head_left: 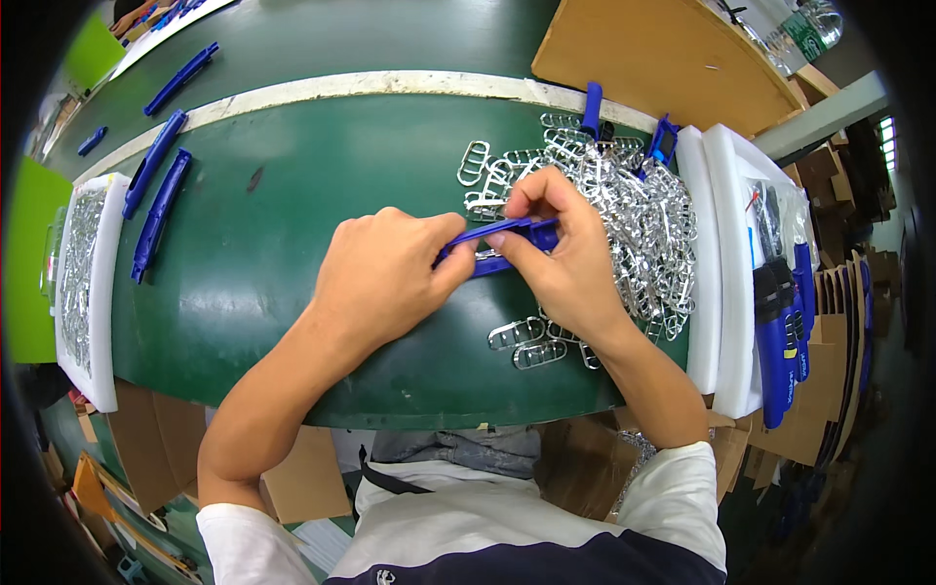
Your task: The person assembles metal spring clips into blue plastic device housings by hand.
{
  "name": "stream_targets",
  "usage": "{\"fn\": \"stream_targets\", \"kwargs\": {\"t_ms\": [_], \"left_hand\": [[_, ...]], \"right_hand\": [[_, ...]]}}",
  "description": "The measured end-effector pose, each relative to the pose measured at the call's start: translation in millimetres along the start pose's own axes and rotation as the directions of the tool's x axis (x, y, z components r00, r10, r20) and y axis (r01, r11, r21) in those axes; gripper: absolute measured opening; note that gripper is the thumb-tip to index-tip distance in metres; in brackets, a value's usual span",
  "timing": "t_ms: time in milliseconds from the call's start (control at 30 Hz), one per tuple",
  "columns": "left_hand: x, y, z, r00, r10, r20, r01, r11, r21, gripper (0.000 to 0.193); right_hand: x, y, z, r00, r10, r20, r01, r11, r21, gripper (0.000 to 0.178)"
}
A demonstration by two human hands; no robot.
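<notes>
Over the middle of the green table, both my hands grip a long blue plastic part [485, 231] that opens into two arms. My left hand [380, 271] pinches its left end between thumb and fingers. At the wider right end, the thumb and fingers of my right hand [573, 255] press on it. A bit of shiny metal shows between the arms, mostly hidden by my fingers. Just right of my right hand lies a heap of silver wire clips [648, 239]. Several loose clips [539, 353] lie below that hand.
Blue plastic parts [161, 214] lie at the table's left. A white foam tray [105, 292] of small metal pieces stands on the left edge. White foam slabs [726, 322] border the right, with blue-and-black tools [775, 336] beyond. A brown board [663, 58] stands at the back.
</notes>
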State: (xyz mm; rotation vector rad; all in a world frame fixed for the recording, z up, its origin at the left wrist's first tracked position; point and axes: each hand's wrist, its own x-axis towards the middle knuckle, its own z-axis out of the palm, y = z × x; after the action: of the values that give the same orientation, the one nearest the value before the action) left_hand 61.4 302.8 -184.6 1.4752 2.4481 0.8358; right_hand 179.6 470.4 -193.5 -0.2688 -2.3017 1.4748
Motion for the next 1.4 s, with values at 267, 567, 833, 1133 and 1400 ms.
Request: {"fn": "stream_targets", "kwargs": {"t_ms": [267,567,833,1133,1400], "left_hand": [[5.3,-8.5,-3.1,1.0,0.017,-0.007,-0.017,0.999,-0.048,0.028],[6.3,-3.3,-6.9,0.987,-0.128,0.095,0.129,0.992,-0.003,0.031],[9.5,-9.7,-6.5,0.996,-0.039,0.084,0.04,0.999,-0.018,0.025],[13.3,-33.7,-20.7,0.988,0.096,-0.118,-0.104,0.992,-0.069,0.036],[14.1,-31.2,-17.7,0.952,0.15,-0.266,-0.128,0.987,0.099,0.037]], "right_hand": [[10.7,12.7,-14.9,0.994,0.006,0.105,-0.026,0.981,0.194,0.034],[8.6,11.3,-8.2,0.992,-0.071,0.1,0.072,0.997,-0.007,0.025],[8.8,3.7,-9.6,0.99,-0.142,0.026,0.144,0.982,-0.12,0.019],[14.8,4.4,-22.6,0.948,-0.307,0.083,0.318,0.913,-0.255,0.033],[13.4,1.6,-19.6,0.923,-0.374,0.095,0.386,0.887,-0.254,0.04]]}}
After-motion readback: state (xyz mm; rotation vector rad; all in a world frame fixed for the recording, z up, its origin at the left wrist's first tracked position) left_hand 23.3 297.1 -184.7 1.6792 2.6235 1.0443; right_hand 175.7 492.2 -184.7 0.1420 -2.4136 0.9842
